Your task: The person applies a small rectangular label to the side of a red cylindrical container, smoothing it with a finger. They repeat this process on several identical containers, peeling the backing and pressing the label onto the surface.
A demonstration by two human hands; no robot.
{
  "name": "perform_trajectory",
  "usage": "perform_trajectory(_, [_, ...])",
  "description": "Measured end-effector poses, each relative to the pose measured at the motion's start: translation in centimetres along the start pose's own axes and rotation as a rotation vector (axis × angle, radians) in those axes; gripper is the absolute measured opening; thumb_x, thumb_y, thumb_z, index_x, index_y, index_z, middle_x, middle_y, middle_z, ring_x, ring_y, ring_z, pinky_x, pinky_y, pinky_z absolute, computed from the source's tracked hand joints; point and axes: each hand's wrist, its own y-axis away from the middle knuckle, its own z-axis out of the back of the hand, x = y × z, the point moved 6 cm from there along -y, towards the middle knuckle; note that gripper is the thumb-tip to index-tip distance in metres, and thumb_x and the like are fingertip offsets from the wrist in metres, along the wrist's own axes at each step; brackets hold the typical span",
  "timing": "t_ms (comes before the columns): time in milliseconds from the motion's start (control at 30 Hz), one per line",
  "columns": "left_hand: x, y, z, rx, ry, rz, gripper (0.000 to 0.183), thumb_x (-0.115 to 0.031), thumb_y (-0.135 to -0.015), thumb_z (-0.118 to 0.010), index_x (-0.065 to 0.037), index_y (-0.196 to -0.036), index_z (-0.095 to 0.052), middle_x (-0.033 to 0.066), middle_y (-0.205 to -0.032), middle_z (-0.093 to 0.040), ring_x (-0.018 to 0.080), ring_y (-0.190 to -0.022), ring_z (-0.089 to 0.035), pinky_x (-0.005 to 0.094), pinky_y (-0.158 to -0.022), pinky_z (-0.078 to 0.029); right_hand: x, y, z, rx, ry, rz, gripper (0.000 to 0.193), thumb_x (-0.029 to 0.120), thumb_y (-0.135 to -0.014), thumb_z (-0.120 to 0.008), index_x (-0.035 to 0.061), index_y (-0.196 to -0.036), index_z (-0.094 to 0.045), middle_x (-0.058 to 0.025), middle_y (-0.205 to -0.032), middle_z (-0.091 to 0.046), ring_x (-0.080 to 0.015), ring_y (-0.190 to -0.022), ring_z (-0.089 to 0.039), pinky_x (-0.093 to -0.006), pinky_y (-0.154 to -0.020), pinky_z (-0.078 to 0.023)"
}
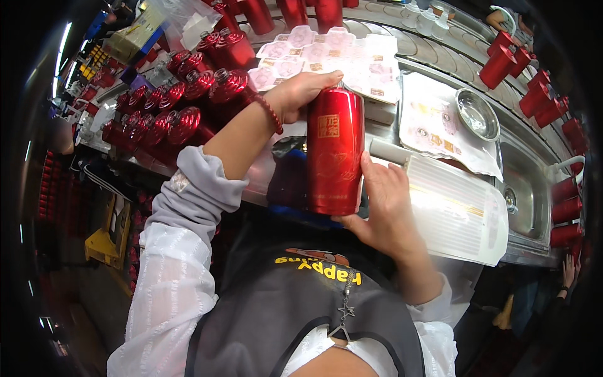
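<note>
A glossy red bottle (336, 151) with gold printing is held upright in front of my body. My left hand (300, 94) grips it at the neck end, thumb over the top. From the other side my right hand (386, 201) supports the lower part, its thumb near the base and its fingers along the side. Just beyond the bottle lie patterned decal sheets (326, 53), pale pink with gold marks. To the right of my right hand is a white striped sheet or board (461, 207).
Several red bottles (182, 94) crowd the table at left. More red bottles (499, 66) stand along a curved conveyor (408, 44). At right, a round metal bowl (477, 114) rests on printed sheets (433, 119) beside a steel sink (524, 201). Another person's hand (570, 273) shows at far right.
</note>
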Motion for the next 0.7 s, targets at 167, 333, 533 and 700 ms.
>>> perform_trajectory(167, [2.8,0.8,2.7,-0.161,0.061,0.049,0.033,-0.036,-0.107,-0.055,-0.005,-0.105,-0.065,0.0048,-0.093,-0.072,0.0123,-0.079,-0.068,0.0306,-0.075,-0.059,2.3,-0.2,-2.3,-0.05,0.04,-0.028,0.102,0.039,-0.069,-0.089,-0.0109,-0.145,-0.041,-0.0205,-0.115,-0.063,-0.037,-0.106,-0.06,-0.0537,-0.103,-0.039])
perform_trajectory(333, [3.1,-0.9,3.3,-0.149,0.066,0.051,0.035,-0.037,-0.108,-0.053,-0.004,-0.107,-0.063,0.0063,-0.097,-0.071,0.0137,-0.082,-0.068,0.0327,-0.08,-0.059,1.9,-0.9,-3.5,-0.032,0.05,-0.074,0.101,0.04,-0.071,-0.088,-0.0123,-0.144,-0.041,-0.0223,-0.121,-0.062,-0.0369,-0.111,-0.059,-0.0531,-0.101,-0.038])
perform_trajectory(533, [3.3,-2.4,4.8,-0.19,0.029,-0.018,0.058,-0.052,-0.106,-0.047,0.003,-0.11,-0.065,0.0119,-0.102,-0.07,0.0198,-0.092,-0.064,0.0382,-0.089,-0.051,0.4,-1.7,-5.6,-0.097,0.044,-0.073,0.1,0.038,-0.071,-0.088,-0.0134,-0.143,-0.042,-0.0233,-0.12,-0.061,-0.0376,-0.109,-0.059,-0.0501,-0.098,-0.04])
perform_trajectory(700, [3.8,-1.7,6.4,-0.265,-0.052,-0.318,0.047,-0.043,-0.108,-0.05,0.001,-0.11,-0.066,0.009,-0.099,-0.07,0.0146,-0.091,-0.065,0.0315,-0.083,-0.054,0.2,-2.0,-7.0,-0.163,0.06,-0.051,0.101,0.038,-0.072,-0.088,-0.0129,-0.145,-0.039,-0.0244,-0.119,-0.061,-0.038,-0.108,-0.059,-0.0489,-0.096,-0.042])
